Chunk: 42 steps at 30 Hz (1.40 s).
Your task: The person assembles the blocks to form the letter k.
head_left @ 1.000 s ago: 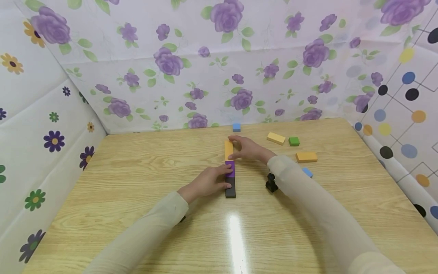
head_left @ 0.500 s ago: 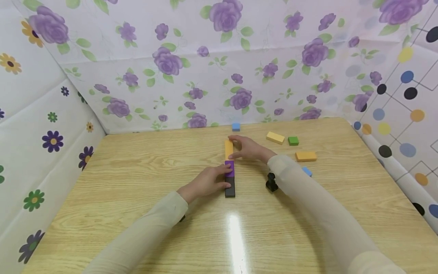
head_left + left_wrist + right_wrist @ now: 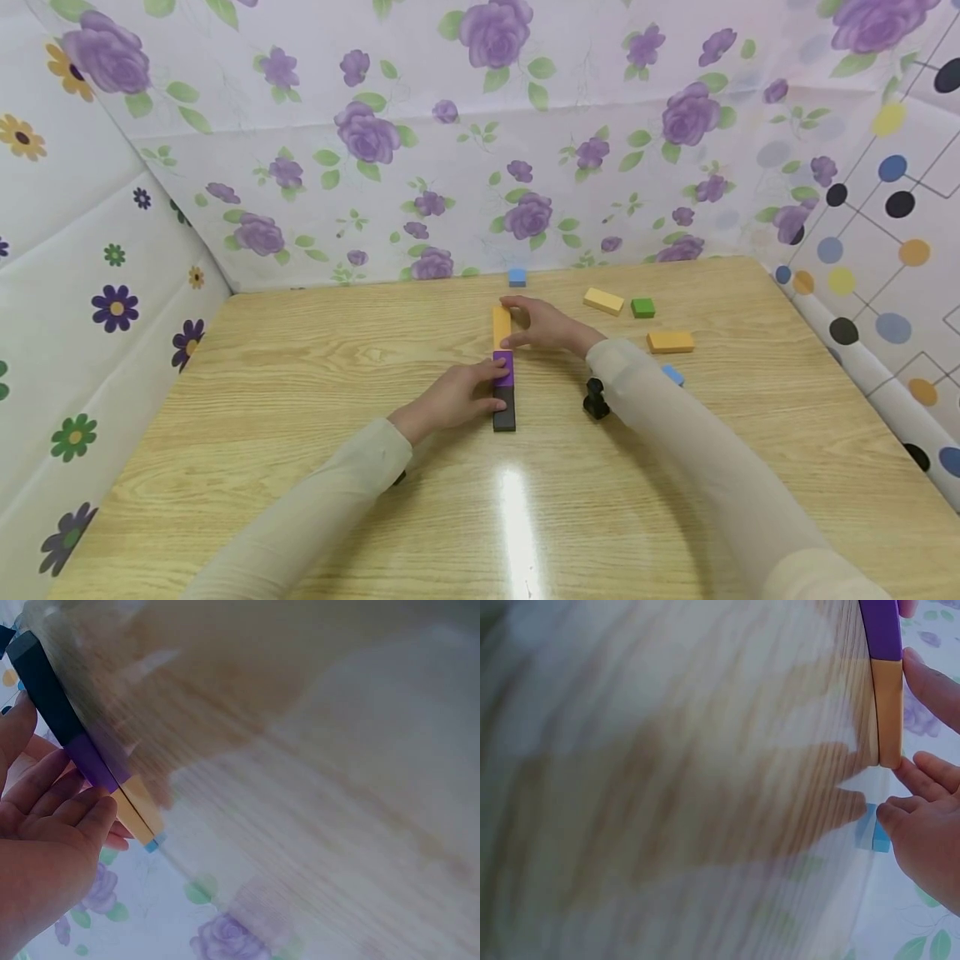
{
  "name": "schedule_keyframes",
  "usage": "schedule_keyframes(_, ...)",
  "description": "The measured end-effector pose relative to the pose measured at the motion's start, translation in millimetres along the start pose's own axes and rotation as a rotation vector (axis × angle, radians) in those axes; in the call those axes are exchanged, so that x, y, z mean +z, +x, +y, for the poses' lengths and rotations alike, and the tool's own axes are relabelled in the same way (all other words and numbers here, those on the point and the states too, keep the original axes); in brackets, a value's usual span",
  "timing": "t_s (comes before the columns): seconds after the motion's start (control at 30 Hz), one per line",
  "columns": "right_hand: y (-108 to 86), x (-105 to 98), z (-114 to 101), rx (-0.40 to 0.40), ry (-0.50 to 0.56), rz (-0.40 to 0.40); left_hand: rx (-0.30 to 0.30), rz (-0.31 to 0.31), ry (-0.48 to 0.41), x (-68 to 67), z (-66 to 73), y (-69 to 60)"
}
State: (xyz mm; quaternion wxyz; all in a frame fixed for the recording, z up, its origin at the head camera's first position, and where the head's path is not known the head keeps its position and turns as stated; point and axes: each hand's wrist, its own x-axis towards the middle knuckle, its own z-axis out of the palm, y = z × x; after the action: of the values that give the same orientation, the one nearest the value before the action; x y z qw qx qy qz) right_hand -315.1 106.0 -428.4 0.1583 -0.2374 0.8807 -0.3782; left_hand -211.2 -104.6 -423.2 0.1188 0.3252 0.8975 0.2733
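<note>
Since the orange block (image 3: 500,327), purple block (image 3: 882,630) and black block (image 3: 505,420) lie end to end in one straight row at the middle of the tabletop (image 3: 345,350), the step in hand looks like squaring up that line. The orange block is at the far end, the purple one in the middle, the black one nearest the person. The right hand (image 3: 548,325) holds the orange block lengthwise, a fingertip at its far end and the thumb by the joint with the purple one. The left hand (image 3: 455,395) has thumb and fingers apart, fingertips resting on the purple block and the thumb on the black. The next move, I judge, calls for a light touch or a clean release, so that the joints do not slip.

Beyond the orange end, a small blue block (image 3: 517,278) stands apart near the floral cloth (image 3: 435,200). To the right lie a yellow block (image 3: 603,301), a green block (image 3: 642,308) and a second orange block (image 3: 671,342). The right sleeve (image 3: 675,433) partly covers another blue block (image 3: 672,375) and stands between the row and some of these pieces. A black object (image 3: 596,404) beside that sleeve may be the wrist camera; too little shows to be certain.
</note>
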Motion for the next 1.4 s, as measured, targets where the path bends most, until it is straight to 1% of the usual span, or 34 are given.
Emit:
schedule_keyframes(0.37,-0.9,-0.6,-3.7,0.027,-0.011,0.0,0.003,0.003,-0.003,0.4,-0.8,0.7)
schedule_keyframes(0.7,0.6,-2.0,1.3,0.019,-0.016,0.004,0.012,0.002,-0.005,0.4,-1.7,0.3)
schedule_keyframes(0.87,1.4,-9.6,3.1,-0.002,-0.014,0.041,0.009,0.002,-0.002,0.0,-1.2,0.0)
schedule_keyframes(1.0,5.2,-18.0,3.9,-0.016,0.034,0.09,-0.003,-0.004,-0.006,-1.0,-0.5,-0.4)
schedule_keyframes(1.13,11.3,-25.8,6.1,-0.057,0.084,0.143,-0.019,-0.005,-0.009,-1.9,0.2,-0.5)
schedule_keyframes(1.27,17.4,-32.2,10.8,-0.089,0.114,0.163,-0.019,-0.005,-0.009,-0.9,0.1,-0.2)
schedule_keyframes(1.4,22.0,-36.0,15.5,-0.081,0.146,0.19,-0.012,-0.009,-0.013,-0.5,0.7,-0.6)
